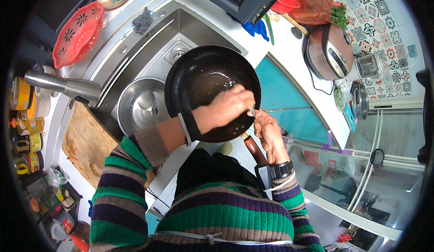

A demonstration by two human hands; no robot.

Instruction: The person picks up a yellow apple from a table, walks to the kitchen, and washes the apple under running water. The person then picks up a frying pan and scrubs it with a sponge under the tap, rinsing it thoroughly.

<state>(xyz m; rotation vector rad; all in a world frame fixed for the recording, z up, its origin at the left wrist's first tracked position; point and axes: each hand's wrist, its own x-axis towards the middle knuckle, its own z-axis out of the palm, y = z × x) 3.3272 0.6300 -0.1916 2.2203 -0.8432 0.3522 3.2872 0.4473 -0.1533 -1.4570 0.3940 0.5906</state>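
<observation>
A dark wok (210,72) with a wet, shiny bottom rests over the sink's edge, its brown handle (254,150) pointing towards me. My left hand (234,103) is over the wok's near right part, fingers curled and blurred; what it holds cannot be told. At the wok's right rim, my right hand (269,133) pinches a small greyish thing (251,111), too small to name, where the fingertips of both hands meet. A thin yellowish strand sticks out beside the right fingertips. In the sink, left of the wok, a metal basin (130,97) holds a ladle (145,100).
The steel sink (200,25) lies beyond the wok. A wooden cutting board (86,140), a faucet (67,84) and a red plastic basket (76,38) are at left. An open window frame (244,4) juts in above. A rice cooker (330,52) stands on the right counter.
</observation>
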